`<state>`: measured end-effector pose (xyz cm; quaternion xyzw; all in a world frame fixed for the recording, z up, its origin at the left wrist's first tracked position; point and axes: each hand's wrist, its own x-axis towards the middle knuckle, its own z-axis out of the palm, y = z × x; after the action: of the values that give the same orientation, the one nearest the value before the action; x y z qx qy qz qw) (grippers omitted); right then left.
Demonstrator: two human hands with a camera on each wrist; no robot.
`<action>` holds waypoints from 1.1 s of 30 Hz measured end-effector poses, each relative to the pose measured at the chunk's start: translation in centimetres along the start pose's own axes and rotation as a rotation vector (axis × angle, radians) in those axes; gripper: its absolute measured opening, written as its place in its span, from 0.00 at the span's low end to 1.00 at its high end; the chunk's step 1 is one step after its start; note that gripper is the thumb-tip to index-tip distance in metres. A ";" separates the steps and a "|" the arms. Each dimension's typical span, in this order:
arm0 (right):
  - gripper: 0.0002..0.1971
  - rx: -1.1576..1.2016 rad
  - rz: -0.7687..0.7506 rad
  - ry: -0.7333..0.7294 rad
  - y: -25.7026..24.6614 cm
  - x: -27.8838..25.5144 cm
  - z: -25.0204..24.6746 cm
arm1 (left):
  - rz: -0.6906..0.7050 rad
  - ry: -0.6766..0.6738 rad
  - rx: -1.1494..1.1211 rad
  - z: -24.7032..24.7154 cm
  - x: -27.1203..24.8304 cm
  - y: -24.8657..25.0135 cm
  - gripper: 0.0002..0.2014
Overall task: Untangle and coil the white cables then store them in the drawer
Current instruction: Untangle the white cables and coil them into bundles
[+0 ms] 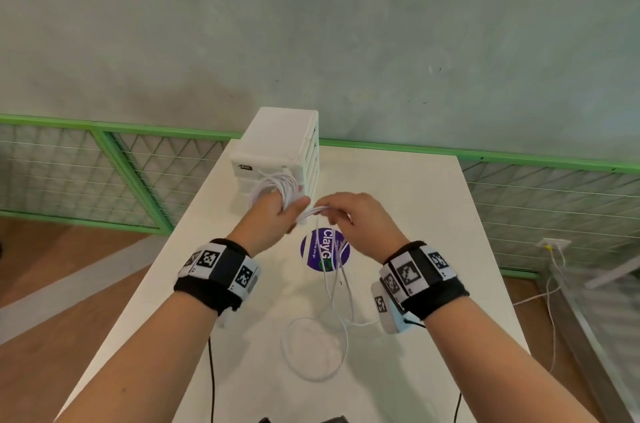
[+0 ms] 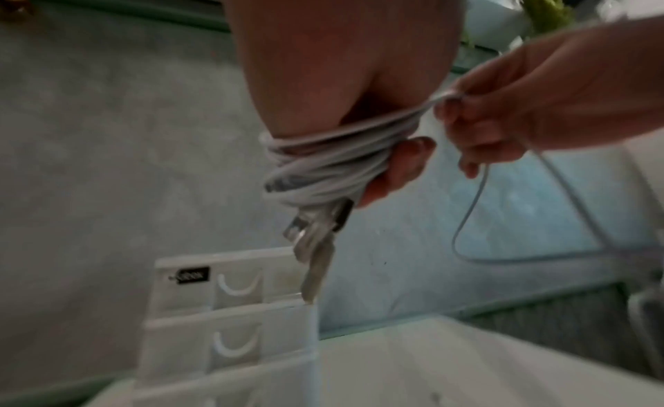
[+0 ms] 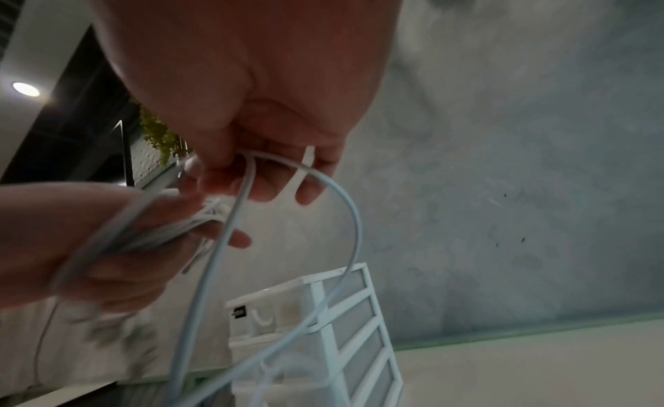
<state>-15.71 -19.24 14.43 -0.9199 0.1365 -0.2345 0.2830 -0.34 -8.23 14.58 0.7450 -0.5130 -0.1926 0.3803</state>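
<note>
- Head view: left hand (image 1: pixel 273 215) held above the worktop (image 1: pixel 433 249), fingers wound round with several turns of white cable (image 1: pixel 282 189), thumb pressing the turns down. Coil sits directly in front of the drawer unit (image 1: pixel 280 142), which stands at 12 o'clock on the worktop.
- Head view: right hand (image 1: pixel 360 218), at 3 o'clock of the left, pinches the strand leading to the coil. The loose tail (image 1: pixel 332 287) drops toward 6 o'clock, crosses a purple round sticker (image 1: pixel 323 249) and ends in an open loop (image 1: pixel 313 348) lying on the worktop.
- Left wrist view: turns bunch at the finger bases, uneven and overlapping; plug ends (image 2: pixel 312 237) hang out toward 6 o'clock. Two drawer fronts (image 2: pixel 230 285) visible below, apparently not pulled out, though the view is blurred.
- Right wrist view: thumb and fingertips (image 3: pixel 258 185) clamp the cable where it bends; two runs fall toward 6 o'clock past the drawer unit.
- Judgement: coiling under way, roughly mid-task; storing not started.
- Technique: keep light tension from the right hand, lay each turn beside the last, let the strand slide through the pinch so twist runs out along the tail.
- Risk: the worktop loop could knot if pulled fast; the dangling plugs may snag a turn.
</note>
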 end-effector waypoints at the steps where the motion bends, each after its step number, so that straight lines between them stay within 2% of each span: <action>1: 0.12 -0.025 -0.016 0.048 0.4 0.2 -0.2 | -0.035 -0.068 -0.062 0.2 -0.3 0.5 0.18; 3: 0.12 -0.093 -0.033 0.129 1.1 0.6 -0.5 | -0.114 -0.176 -0.168 0.4 -0.6 1.3 0.22; 5: 0.15 -0.214 -0.071 0.178 1.6 0.8 -0.7 | -0.162 -0.267 -0.263 0.4 -0.8 1.9 0.24; 9: 0.18 -0.371 -0.134 0.242 2.5 1.4 -1.1 | -0.205 -0.354 -0.444 0.4 -1.2 3.1 0.30; 14: 0.22 -0.238 -0.057 0.230 3.1 1.6 -1.0 | -0.223 -0.452 -0.756 0.2 -1.2 3.7 0.33; 17: 0.16 -0.117 0.024 0.234 3.4 1.8 -0.7 | -0.219 -0.526 -0.933 -0.3 -0.9 4.3 0.35; 21: 0.11 0.044 0.140 0.186 2.9 1.3 0.5 | -0.082 -0.433 -0.836 -0.2 -1.2 5.5 0.17; 23: 0.11 0.082 0.217 0.108 2.5 0.9 1.6 | -0.033 -0.382 -0.889 -0.2 -1.0 6.0 0.14; 26: 0.10 0.141 0.341 -0.026 2.3 0.1 3.5 | 0.049 -0.271 -1.012 -0.3 -0.4 6.7 0.16; 28: 0.11 0.221 0.388 -0.073 1.8 -0.5 4.7 | 0.079 -0.158 -1.103 -0.3 0.2 7.3 0.21; 31: 0.08 0.312 0.351 -0.120 0.6 -1.4 5.9 | 0.069 0.039 -1.210 -0.5 1.4 7.7 0.28; 33: 0.07 0.340 0.333 -0.155 0.0 -1.8 6.3 | 0.034 0.193 -1.223 -0.6 2.1 7.5 0.28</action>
<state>-14.07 -15.72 9.20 -0.8391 0.2227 -0.1328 0.4783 -3.75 -11.28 20.87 0.3979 -0.2846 -0.3775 0.7863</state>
